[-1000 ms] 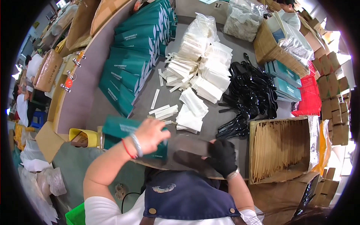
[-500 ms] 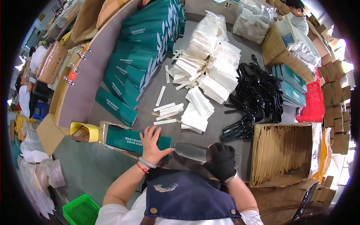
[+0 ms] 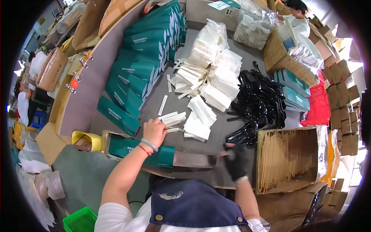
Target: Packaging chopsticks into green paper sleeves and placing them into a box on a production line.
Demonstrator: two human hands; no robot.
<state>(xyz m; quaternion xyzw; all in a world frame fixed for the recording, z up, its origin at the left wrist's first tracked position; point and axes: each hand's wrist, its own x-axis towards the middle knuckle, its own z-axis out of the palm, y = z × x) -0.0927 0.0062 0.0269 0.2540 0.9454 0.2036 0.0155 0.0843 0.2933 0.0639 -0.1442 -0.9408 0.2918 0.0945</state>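
Mid-packing | left hand pinching white paper sticks, centre frame | gloved right hand gripping grey sleeve | next: slide sticks inside.

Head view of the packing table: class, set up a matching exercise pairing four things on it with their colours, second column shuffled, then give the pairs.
Things:
1. Spoons
2. Crate
3. Sleeves
4. Sachets

Colours:
A. white
B. teal
C. black
D. red

Pairs: 1-C, 2-D, 3-B, 4-A
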